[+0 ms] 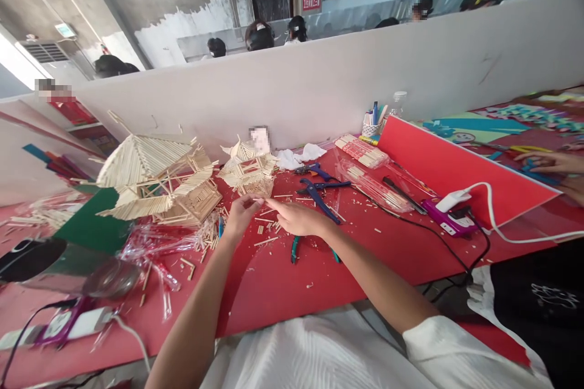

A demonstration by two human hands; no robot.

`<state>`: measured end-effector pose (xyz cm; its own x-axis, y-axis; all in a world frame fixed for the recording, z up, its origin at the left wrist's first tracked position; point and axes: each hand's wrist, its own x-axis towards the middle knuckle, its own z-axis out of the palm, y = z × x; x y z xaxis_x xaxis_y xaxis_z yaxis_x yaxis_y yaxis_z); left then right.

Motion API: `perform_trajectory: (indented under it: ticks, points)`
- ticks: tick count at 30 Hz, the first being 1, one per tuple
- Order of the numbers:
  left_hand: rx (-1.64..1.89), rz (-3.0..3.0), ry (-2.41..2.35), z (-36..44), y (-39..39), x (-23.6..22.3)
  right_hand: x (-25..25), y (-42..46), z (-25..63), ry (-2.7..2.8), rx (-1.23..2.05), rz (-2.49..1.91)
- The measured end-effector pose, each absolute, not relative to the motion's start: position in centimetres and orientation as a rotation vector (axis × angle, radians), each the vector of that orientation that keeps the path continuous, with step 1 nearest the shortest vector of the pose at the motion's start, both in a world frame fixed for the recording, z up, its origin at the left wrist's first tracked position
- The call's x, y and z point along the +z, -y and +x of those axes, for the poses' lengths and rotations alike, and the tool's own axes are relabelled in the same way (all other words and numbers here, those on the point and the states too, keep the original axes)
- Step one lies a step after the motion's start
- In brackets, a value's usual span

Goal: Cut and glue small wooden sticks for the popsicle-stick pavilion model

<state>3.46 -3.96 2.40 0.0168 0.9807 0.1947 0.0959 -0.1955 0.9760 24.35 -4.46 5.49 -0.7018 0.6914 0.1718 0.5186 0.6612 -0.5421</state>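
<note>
My left hand (243, 214) and my right hand (298, 217) meet at the fingertips, just in front of a small pavilion model (252, 171) made of thin wooden sticks. Both are closed in a pinch; whatever lies between the fingers is too small to make out. Loose stick pieces (269, 242) lie on the red tabletop (269, 292) below them. Under my right wrist, teal-handled pliers (294, 249) are partly hidden. Blue-handled cutters (317, 196) rest just beyond my right hand. To the left stands a larger stick-built pavilion (155, 161).
Bundles of sticks in plastic (376, 185), a purple power strip (449, 219) and a leaning red board (456, 164) are at right. A clear jar (82, 273) lies on its side at left, near plastic wrappers (159, 246). Another person's hand (552, 162) shows far right.
</note>
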Motion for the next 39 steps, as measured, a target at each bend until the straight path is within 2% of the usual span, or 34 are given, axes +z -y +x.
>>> perform_trajectory:
  ticks: [6, 8, 13, 18, 28, 33, 39]
  points:
    - [1.408, 1.245, -1.118, 4.8, 4.1, 1.6, 5.7, 4.1, 25.2, 2.421, 0.887, -0.888]
    - [1.402, 1.193, -1.102, 4.8, 4.2, 1.7, 5.7, 3.1, 26.0, 2.404, 0.786, -1.043]
    - [1.359, 1.141, -1.077, 4.8, 4.4, 2.3, 4.4, -0.1, 30.0, 2.32, 0.205, -1.67]
    - [1.307, 1.169, -1.105, 4.9, 4.5, 2.5, 3.1, -1.8, 32.6, 2.348, 0.235, -1.996]
    - [1.189, 1.231, -1.067, 5.1, 5.0, 2.6, 3.2, -2.3, 32.6, 2.438, 0.173, -1.945]
    - [1.239, 1.227, -1.031, 5.4, 5.0, 2.6, 3.9, -2.0, 32.8, 2.368, 0.096, -1.853]
    - [1.181, 1.321, -0.997, 5.2, 5.0, 2.9, 5.1, -1.7, 33.2, 2.307, 0.228, -1.592]
